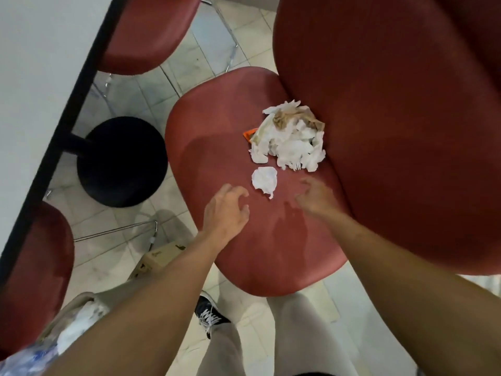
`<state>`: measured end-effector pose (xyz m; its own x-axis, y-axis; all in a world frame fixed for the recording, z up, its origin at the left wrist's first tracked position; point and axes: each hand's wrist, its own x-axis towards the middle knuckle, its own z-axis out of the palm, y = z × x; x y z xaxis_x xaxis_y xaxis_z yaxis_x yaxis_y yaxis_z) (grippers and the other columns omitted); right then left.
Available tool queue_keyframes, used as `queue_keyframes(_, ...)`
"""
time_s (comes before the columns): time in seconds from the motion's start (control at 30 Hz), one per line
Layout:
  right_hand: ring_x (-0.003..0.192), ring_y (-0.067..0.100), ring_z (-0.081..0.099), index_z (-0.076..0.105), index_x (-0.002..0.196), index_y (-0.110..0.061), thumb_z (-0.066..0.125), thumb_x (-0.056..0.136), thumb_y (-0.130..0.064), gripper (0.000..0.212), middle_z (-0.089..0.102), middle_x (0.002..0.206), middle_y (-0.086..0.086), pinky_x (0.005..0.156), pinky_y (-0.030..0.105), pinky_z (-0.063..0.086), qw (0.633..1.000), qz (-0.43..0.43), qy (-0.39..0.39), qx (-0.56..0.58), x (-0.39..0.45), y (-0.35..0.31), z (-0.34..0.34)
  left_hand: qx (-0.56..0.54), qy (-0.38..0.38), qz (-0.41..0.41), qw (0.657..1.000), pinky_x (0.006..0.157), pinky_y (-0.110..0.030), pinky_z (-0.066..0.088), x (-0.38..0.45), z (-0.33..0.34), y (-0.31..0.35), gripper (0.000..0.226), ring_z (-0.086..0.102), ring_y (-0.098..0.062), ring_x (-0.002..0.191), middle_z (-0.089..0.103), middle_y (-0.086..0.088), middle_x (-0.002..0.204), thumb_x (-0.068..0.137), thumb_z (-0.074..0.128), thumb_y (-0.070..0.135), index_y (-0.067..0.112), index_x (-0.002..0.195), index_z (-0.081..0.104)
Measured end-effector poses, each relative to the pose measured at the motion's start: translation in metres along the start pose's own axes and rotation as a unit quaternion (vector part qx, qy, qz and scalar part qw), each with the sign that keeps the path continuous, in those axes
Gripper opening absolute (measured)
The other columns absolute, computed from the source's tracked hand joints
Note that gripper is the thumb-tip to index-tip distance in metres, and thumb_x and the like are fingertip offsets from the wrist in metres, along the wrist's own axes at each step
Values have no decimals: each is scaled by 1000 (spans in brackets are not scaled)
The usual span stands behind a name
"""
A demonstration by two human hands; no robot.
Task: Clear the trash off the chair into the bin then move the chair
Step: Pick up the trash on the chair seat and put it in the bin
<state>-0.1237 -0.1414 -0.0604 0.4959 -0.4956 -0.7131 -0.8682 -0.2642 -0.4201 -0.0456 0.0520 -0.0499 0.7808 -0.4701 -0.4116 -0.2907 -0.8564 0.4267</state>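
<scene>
Head view shows a red chair (230, 158) with a big pile of crumpled napkins (290, 137) near its back and one small paper ball (264, 180) closer. Left hand (226, 210) and right hand (315, 196) hover over the seat beside the ball, fingers loosely bent, holding nothing.

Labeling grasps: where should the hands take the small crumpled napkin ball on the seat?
Pinch the small napkin ball across its bunched middle, coming from above on the near side. It lies loose on the chair seat, apart from the bigger trash pile, between the left hand and right hand.
</scene>
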Motion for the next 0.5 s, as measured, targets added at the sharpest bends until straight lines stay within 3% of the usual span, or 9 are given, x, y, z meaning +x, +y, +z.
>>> queue_keyframes(0.1, 112, 23, 61, 54, 131, -30, 62, 79, -22, 52, 62, 125, 2, 97, 35, 50, 999, 6, 21, 26, 35, 8, -19, 21, -17, 11, 1000, 86, -35, 47, 35, 14, 25, 34, 57, -23, 107, 57, 0, 115, 83, 65, 24, 27, 117, 63)
queue_keyframes(0.17, 110, 23, 62, 52, 131, -35, 61, 77, -31, 55, 63, 122, 3, 96, 37, 51, 999, -7, 33, 31, 59, 15, -26, 18, -33, 12, 999, 84, -34, 47, 58, 25, 35, 37, 57, -24, 109, 58, -1, 117, 81, 64, 21, 26, 118, 63)
queue_keyframes(0.27, 116, 28, 56, 49, 137, -33, 58, 82, -22, 57, 53, 130, 13, 101, 33, 44, 999, -45, 8, -24, 89, 24, -30, 19, -68, 17, 997, 90, -34, 46, 86, 45, 42, 42, 54, -26, 115, 53, -3, 128, 82, 64, 20, 26, 123, 61)
queue_keyframes(0.33, 121, 31, 50, 45, 141, -32, 55, 82, -17, 61, 44, 138, 15, 103, 35, 43, 997, -59, -10, -49, 109, 30, -28, 42, -114, 30, 992, 98, -38, 46, 101, 61, 40, 50, 48, -28, 125, 43, -6, 139, 83, 65, 21, 29, 131, 55)
queue_keyframes(0.4, 127, 32, 46, 43, 142, -31, 55, 83, -16, 63, 36, 144, 15, 105, 39, 42, 995, -76, -24, -66, 124, 37, -23, 78, -184, 41, 979, 104, -43, 42, 110, 77, 35, 60, 32, -29, 139, 19, -9, 154, 85, 66, 24, 36, 140, 43)
queue_keyframes(0.47, 129, 32, 45, 48, 139, -27, 57, 82, -14, 59, 38, 145, 14, 106, 39, 41, 993, -91, -32, -72, 131, 42, -17, 121, -233, 46, 964, 108, -45, 39, 115, 89, 28, 68, 15, -29, 146, -2, -9, 159, 86, 67, 22, 39, 144, 35)
queue_keyframes(0.5, 127, 31, 47, 53, 135, -24, 59, 82, -12, 54, 45, 141, 12, 104, 38, 42, 992, -99, -31, -73, 132, 46, -14, 140, -241, 46, 959, 109, -44, 38, 114, 93, 26, 70, 15, -31, 144, -1, -11, 159, 86, 67, 19, 37, 145, 35)
